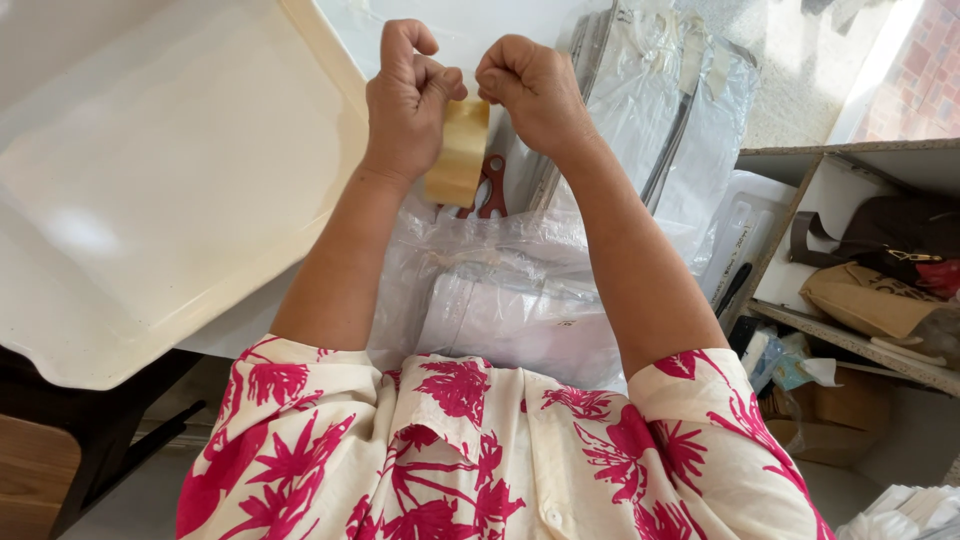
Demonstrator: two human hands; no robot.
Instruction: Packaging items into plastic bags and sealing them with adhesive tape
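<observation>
Tray (pixel 150 200) on white table (pixel 440 30)

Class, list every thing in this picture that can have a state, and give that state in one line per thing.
left hand: closed, pinching the roll of tape.
right hand: closed, pinching the tape's end.
roll of tape: held up off the table, between both hands.
red-handled scissors: lying flat, partly hidden behind the tape.
clear plastic bag: lying crumpled, filled with white contents.
cream tray: lying flat.
</observation>
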